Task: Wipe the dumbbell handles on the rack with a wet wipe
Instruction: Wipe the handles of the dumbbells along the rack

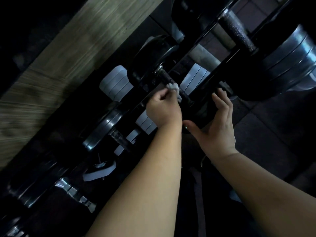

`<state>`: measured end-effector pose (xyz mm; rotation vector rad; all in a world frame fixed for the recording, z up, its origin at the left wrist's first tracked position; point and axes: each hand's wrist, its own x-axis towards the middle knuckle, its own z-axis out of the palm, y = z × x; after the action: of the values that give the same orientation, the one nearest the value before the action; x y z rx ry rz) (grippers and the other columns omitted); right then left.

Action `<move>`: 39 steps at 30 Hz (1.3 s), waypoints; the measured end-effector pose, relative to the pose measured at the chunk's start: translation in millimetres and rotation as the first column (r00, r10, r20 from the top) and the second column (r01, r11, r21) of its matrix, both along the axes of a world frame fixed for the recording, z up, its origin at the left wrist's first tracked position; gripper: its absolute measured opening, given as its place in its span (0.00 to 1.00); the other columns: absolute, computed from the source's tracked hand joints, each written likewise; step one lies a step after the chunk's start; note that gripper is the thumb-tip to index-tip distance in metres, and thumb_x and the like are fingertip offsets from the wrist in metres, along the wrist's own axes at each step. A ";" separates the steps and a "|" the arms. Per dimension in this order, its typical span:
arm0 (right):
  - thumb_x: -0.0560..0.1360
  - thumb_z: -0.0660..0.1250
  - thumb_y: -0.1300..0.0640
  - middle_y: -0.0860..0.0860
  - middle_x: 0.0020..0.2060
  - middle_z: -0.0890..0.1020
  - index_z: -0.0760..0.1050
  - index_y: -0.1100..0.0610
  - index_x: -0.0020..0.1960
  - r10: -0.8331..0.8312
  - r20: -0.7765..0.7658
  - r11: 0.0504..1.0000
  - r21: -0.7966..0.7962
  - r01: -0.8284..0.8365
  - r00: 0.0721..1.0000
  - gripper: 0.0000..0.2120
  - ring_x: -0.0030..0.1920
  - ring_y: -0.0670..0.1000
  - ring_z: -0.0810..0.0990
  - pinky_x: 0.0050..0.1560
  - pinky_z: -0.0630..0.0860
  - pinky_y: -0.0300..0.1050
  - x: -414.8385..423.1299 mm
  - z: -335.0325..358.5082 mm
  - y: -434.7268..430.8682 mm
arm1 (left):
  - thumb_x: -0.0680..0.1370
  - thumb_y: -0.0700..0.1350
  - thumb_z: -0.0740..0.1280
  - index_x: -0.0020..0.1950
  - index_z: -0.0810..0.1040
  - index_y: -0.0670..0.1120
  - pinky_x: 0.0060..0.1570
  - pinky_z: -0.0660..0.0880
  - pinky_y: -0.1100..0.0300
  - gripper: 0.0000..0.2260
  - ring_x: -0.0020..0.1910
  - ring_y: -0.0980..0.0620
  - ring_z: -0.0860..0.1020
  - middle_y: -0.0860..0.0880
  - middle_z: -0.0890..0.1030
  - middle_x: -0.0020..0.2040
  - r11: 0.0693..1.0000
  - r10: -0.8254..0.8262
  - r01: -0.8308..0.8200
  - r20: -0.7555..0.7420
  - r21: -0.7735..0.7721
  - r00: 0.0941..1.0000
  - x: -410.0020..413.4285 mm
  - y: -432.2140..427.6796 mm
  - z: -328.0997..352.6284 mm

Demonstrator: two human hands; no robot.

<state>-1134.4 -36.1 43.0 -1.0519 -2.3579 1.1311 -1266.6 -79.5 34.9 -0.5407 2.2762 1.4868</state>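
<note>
Dim gym, dumbbell rack (213,77): L hand (162,108) pinches wet wipe (174,88) on dumbbell handle (166,77), R hand (217,127) fingers spread nearby.

Crumpled white wipe (174,87) (bunched) against knurled handle (168,79)

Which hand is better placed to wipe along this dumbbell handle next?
Left. The left hand pinches the wet wipe right at the dumbbell handle; the right hand is open, with no wipe.
</note>
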 end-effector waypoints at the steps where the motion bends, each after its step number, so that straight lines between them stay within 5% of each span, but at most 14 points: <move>1: 0.68 0.77 0.43 0.59 0.77 0.61 0.61 0.62 0.75 0.005 -0.004 1.000 0.011 -0.005 1.000 0.44 0.80 0.58 0.57 0.74 0.66 0.61 0.2 -1.3 -0.1 | 0.75 0.44 0.78 0.49 0.88 0.48 0.41 0.82 0.62 0.04 0.44 0.53 0.86 0.51 0.87 0.43 1.000 -0.014 0.014 0.040 -0.002 0.999 7.5 -1.6 0.5; 5: 0.69 0.76 0.43 0.59 0.77 0.61 0.61 0.63 0.75 0.004 -0.004 1.000 0.010 -0.004 1.000 0.44 0.80 0.58 0.57 0.77 0.62 0.57 0.3 -2.1 0.7 | 0.75 0.43 0.78 0.48 0.88 0.47 0.38 0.80 0.67 0.03 0.41 0.56 0.85 0.54 0.85 0.39 0.999 0.008 -0.011 0.070 0.044 0.998 1.0 -2.0 3.6; 8: 0.69 0.77 0.43 0.60 0.77 0.60 0.61 0.64 0.75 0.008 0.007 1.000 -0.004 -0.008 1.000 0.45 0.80 0.58 0.56 0.79 0.57 0.43 0.3 -1.0 2.0 | 0.75 0.40 0.78 0.50 0.88 0.45 0.36 0.78 0.68 0.05 0.35 0.59 0.83 0.55 0.84 0.36 0.997 0.064 -0.063 -0.023 0.047 0.998 -24.3 3.1 4.8; 11: 0.69 0.77 0.43 0.60 0.77 0.61 0.61 0.65 0.75 0.014 0.005 1.000 -0.010 -0.014 1.000 0.45 0.80 0.59 0.55 0.78 0.54 0.37 0.8 -1.6 1.4 | 0.74 0.38 0.78 0.47 0.88 0.46 0.41 0.83 0.60 0.04 0.38 0.55 0.85 0.52 0.86 0.38 0.994 0.086 -0.085 -0.022 0.065 0.996 -27.8 2.4 2.1; 13: 0.69 0.76 0.42 0.60 0.77 0.60 0.61 0.64 0.75 0.012 0.003 1.000 -0.002 -0.012 1.000 0.45 0.80 0.58 0.55 0.79 0.55 0.41 1.3 -2.8 1.0 | 0.73 0.39 0.79 0.42 0.87 0.51 0.45 0.85 0.54 0.08 0.41 0.52 0.87 0.51 0.87 0.39 0.992 0.035 -0.041 0.049 0.121 0.998 -15.5 -4.8 -2.7; 17: 0.71 0.75 0.41 0.61 0.77 0.60 0.60 0.63 0.75 0.023 -0.021 0.999 0.027 -0.023 0.999 0.44 0.80 0.60 0.55 0.78 0.60 0.57 1.2 -7.0 0.8 | 0.74 0.37 0.78 0.45 0.87 0.47 0.37 0.76 0.72 0.05 0.34 0.65 0.82 0.62 0.82 0.31 0.983 -0.112 0.082 0.186 0.166 0.976 10.6 -18.1 -6.7; 20: 0.72 0.73 0.39 0.61 0.77 0.59 0.58 0.60 0.75 0.038 -0.022 0.999 0.039 -0.037 0.999 0.43 0.80 0.60 0.54 0.79 0.58 0.55 2.0 -9.2 0.8 | 0.74 0.34 0.76 0.47 0.88 0.44 0.42 0.82 0.59 0.06 0.36 0.54 0.84 0.48 0.87 0.37 0.970 -0.008 -0.042 0.204 0.240 0.979 -8.1 -11.5 -1.6; 23: 0.72 0.73 0.39 0.62 0.77 0.59 0.58 0.61 0.75 0.043 -0.028 0.998 0.037 -0.042 0.999 0.44 0.80 0.60 0.55 0.80 0.55 0.47 2.3 -10.2 2.0 | 0.75 0.34 0.75 0.43 0.87 0.46 0.48 0.85 0.51 0.07 0.37 0.51 0.84 0.46 0.87 0.37 0.964 0.099 -0.119 0.096 0.238 0.990 -35.7 -4.3 1.7; 28: 0.72 0.74 0.41 0.64 0.77 0.59 0.58 0.61 0.75 0.049 -0.045 0.997 0.065 -0.046 0.998 0.43 0.80 0.62 0.55 0.79 0.57 0.54 2.2 -14.1 1.5 | 0.75 0.35 0.76 0.46 0.87 0.48 0.45 0.83 0.55 0.07 0.42 0.49 0.86 0.47 0.87 0.41 0.963 0.064 -0.117 0.216 0.241 0.974 -12.7 -9.4 -6.0; 32: 0.73 0.73 0.41 0.66 0.76 0.59 0.56 0.59 0.75 0.070 -0.041 0.993 0.095 -0.066 0.997 0.41 0.79 0.64 0.55 0.79 0.58 0.59 1.7 -16.4 3.0 | 0.74 0.33 0.76 0.37 0.86 0.52 0.46 0.80 0.59 0.13 0.39 0.53 0.84 0.49 0.87 0.38 0.960 -0.043 -0.035 0.270 0.278 0.962 11.3 -13.1 -6.0; 39: 0.74 0.71 0.37 0.64 0.77 0.57 0.55 0.57 0.75 0.077 -0.025 0.996 0.052 -0.075 0.997 0.42 0.80 0.62 0.53 0.80 0.54 0.53 2.8 -14.3 3.8 | 0.75 0.33 0.75 0.49 0.87 0.42 0.46 0.83 0.57 0.07 0.38 0.52 0.84 0.46 0.87 0.40 0.951 0.110 -0.160 0.192 0.264 0.975 -24.8 -3.2 2.3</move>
<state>-1131.6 -32.3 28.7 -0.9318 -2.4111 1.0979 -1291.4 -82.7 37.2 -0.7232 1.8878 1.7159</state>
